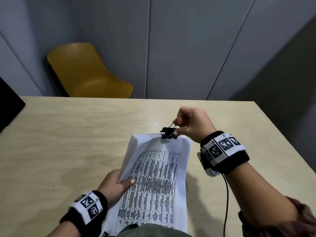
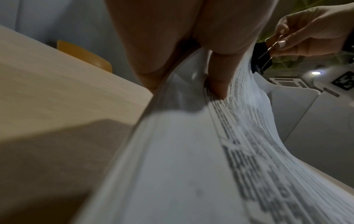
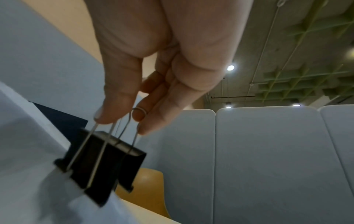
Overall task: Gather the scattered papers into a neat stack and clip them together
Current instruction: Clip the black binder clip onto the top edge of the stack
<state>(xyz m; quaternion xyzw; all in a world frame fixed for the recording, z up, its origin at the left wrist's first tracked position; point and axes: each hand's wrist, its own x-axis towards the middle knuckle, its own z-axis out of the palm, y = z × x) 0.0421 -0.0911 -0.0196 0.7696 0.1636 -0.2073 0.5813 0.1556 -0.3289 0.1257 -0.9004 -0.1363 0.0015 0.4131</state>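
A stack of white papers [image 1: 159, 170] printed with a table is lifted off the wooden table [image 1: 68, 134], its far end raised. My left hand [image 1: 118, 183] grips the stack's left edge, thumb on top, fingers underneath; the left wrist view shows the fingers [image 2: 220, 75] against the papers [image 2: 172, 159]. A black binder clip [image 1: 168, 133] sits over the stack's far edge. My right hand [image 1: 189, 124] pinches its wire handles between thumb and fingers. In the right wrist view the clip [image 3: 101, 163] straddles the paper edge [image 3: 28, 151], with its handles in my right hand [image 3: 122, 112].
A yellow chair [image 1: 85, 72] stands behind the table's far edge. Grey wall panels [image 1: 188, 48] rise beyond it. A dark object [image 1: 8, 106] is at the table's far left. A black cable [image 1: 226, 202] hangs from my right wrist over the table.
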